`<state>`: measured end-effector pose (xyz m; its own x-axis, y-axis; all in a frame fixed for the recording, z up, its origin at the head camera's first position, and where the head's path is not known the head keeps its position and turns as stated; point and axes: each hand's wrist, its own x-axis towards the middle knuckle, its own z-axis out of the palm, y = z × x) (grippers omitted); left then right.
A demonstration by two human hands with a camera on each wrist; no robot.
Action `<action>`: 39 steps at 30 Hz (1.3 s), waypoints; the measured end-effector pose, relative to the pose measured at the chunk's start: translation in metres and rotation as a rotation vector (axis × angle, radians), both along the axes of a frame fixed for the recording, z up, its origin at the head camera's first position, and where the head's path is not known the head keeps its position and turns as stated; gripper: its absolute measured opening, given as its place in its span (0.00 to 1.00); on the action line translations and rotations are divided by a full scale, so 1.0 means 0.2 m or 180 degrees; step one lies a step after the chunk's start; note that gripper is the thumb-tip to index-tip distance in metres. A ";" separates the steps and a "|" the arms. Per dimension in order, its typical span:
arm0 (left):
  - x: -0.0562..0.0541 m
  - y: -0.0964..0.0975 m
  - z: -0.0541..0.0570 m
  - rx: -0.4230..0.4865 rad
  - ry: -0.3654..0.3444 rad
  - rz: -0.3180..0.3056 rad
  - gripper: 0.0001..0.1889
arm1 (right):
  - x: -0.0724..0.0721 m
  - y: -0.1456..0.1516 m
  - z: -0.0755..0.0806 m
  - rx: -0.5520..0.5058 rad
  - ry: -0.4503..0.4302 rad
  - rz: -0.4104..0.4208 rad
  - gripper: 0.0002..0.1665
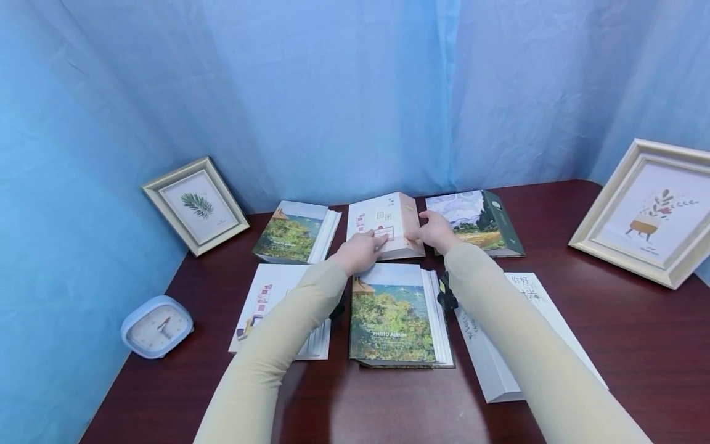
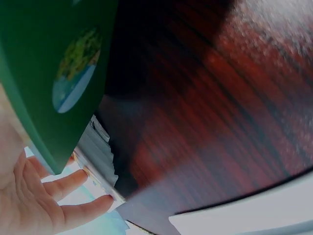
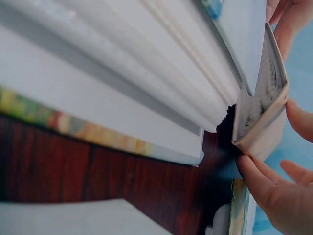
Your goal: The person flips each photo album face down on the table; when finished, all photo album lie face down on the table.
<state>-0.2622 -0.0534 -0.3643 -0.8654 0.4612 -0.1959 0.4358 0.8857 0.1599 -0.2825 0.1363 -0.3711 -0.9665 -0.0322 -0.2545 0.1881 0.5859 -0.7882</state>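
Reaching forward over the surface (image 1: 399, 407), the person's left sleeve (image 1: 257, 364) and right sleeve (image 1: 516, 333) cross above a front row of three albums. On the right lies a white album with dark lettering (image 1: 485, 351), partly covered by the sleeve; in the middle lies a garden-picture album (image 1: 394, 320), its page edges facing right; on the left lies a white album with pink pictures (image 1: 263, 302), also partly covered. A blue clock (image 1: 161, 327) stands at the far left.

Beyond this row, both hands meet at the pink-and-white album (image 1: 383, 216), the middle one of the back row. The left hand (image 1: 357, 251) touches the near left part of its cover; whether it pinches, I cannot tell. The right hand (image 1: 435, 231) holds the pink spine between thumb and fingers.

To the left lies another garden-picture album (image 1: 288, 237), to the right a field-painting album (image 1: 471, 213) with a dark green spine. A leaf picture frame (image 1: 196, 206) leans on the left, a plant picture frame (image 1: 654, 216) on the right. Behind everything hangs a blue curtain (image 1: 333, 92).
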 end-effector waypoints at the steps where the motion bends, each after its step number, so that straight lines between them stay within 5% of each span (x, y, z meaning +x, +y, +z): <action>1: 0.00 0.00 0.00 -0.0017 -0.0009 0.0000 0.25 | 0.00 0.00 0.00 0.0035 0.0030 0.0015 0.44; 7: 0.00 0.00 0.00 -0.0010 -0.0063 -0.0003 0.25 | 0.00 0.00 0.01 0.0055 0.0078 0.0016 0.43; 16: -0.02 -0.02 0.00 0.0228 -0.0032 -0.0103 0.23 | -0.01 0.01 0.03 -0.0387 0.0010 -0.0071 0.40; 23: -0.04 -0.05 0.01 0.0374 0.0147 -0.0158 0.23 | -0.02 0.00 0.05 -0.0475 -0.0039 -0.0087 0.41; 31: -0.06 -0.16 0.04 0.0611 0.0060 0.0042 0.23 | -0.03 -0.05 0.07 -0.0635 -0.0067 -0.0100 0.42; 39: -0.09 -0.29 0.06 0.0566 0.0215 0.0307 0.22 | -0.01 -0.13 0.11 -0.0887 -0.0108 0.0115 0.43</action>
